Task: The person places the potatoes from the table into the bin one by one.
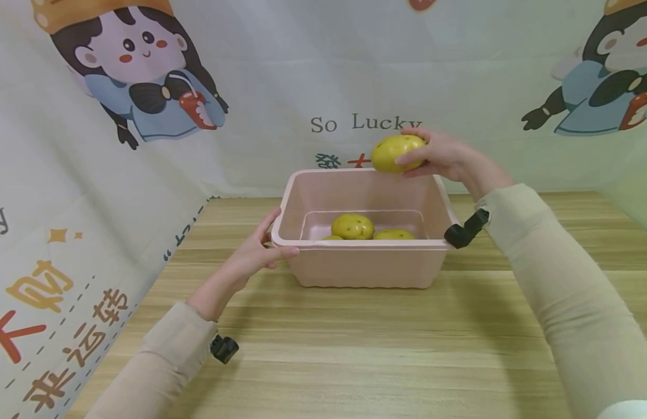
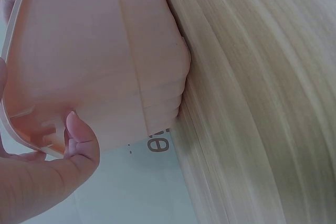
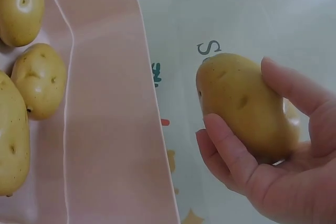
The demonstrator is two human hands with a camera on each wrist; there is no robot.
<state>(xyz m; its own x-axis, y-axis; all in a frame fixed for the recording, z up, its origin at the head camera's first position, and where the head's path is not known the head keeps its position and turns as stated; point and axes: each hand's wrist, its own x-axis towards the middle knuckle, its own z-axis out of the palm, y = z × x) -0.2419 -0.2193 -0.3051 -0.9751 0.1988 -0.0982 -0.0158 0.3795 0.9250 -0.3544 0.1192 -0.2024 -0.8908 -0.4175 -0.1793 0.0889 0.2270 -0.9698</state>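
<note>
Potato held over the pink tub

The right hand (image 1: 438, 156) grasps a yellow potato (image 1: 395, 153) above the far rim of the pink tub (image 1: 365, 265) (three more potatoes (image 1: 353, 226) lie inside); the left hand (image 1: 258, 250) grips the tub's near-left corner on the desk (image 1: 355, 349).

You have a wooden table (image 1: 355, 349) under everything, its pale grain running left to right. Behind and to your left hangs a printed cloth backdrop (image 1: 281, 70) with cartoon figures, the words "So Lucky" and red and orange characters.
</note>
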